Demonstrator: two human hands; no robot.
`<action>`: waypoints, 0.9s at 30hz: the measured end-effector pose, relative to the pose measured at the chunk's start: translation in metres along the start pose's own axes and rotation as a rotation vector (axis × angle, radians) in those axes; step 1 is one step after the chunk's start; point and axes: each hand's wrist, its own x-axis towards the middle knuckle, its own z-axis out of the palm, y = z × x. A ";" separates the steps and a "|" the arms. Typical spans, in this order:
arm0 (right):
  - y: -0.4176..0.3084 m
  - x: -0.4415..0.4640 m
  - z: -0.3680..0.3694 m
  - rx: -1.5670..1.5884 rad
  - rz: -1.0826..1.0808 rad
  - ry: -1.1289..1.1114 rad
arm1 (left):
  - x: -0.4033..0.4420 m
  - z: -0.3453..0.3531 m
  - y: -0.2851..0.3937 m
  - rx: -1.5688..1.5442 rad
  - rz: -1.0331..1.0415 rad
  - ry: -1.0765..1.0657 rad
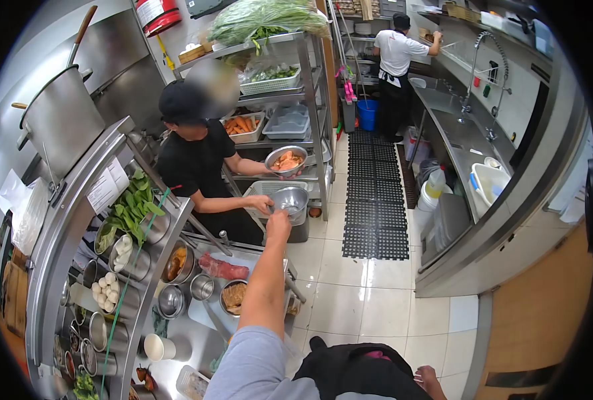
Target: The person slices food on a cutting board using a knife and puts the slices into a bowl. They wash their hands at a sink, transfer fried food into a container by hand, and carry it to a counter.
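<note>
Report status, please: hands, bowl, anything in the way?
Left hand at the metal bowl. Right hand low, away from it. Co-worker's hand also at bowl.

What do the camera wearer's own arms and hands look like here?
The left arm wears a short, light grey sleeve, leaving the forearm bare. The left hand is ungloved, with no watch or bracelet visible. The right hand, also ungloved, shows only partly near the bottom edge; no sleeve shows on that side.

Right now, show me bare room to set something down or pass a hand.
Setting down: a patch of shiny steel counter between the white round cup and the grey sleeve. Passing: above the glossy cream tiles between the left forearm and the black rubber mat. Crowded: the steel shelf, full of round metal tubs.
</note>
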 end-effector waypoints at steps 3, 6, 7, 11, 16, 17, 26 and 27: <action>-0.032 -0.013 0.008 -0.024 -0.031 0.020 | 0.000 -0.010 0.004 -0.018 0.038 0.080; -0.045 -0.012 0.008 -0.043 -0.055 0.014 | -0.020 -0.021 0.018 -0.081 0.098 0.207; -0.047 -0.010 0.008 -0.057 -0.055 0.006 | -0.028 -0.021 0.021 -0.120 0.118 0.226; -0.049 -0.006 0.011 -0.083 -0.029 -0.019 | -0.108 0.003 0.019 -0.212 0.186 0.199; -0.044 0.009 0.010 -0.155 0.002 -0.076 | -0.250 0.049 -0.014 -0.280 0.136 0.027; -0.043 0.009 0.008 -0.189 0.014 -0.078 | -0.276 0.052 -0.018 -0.282 0.127 0.008; -0.066 0.046 0.007 -0.225 -0.027 -0.123 | -0.421 0.051 -0.039 -0.272 -0.070 -0.136; -0.069 0.048 0.007 -0.213 -0.044 -0.131 | -0.429 0.051 -0.040 -0.266 -0.079 -0.135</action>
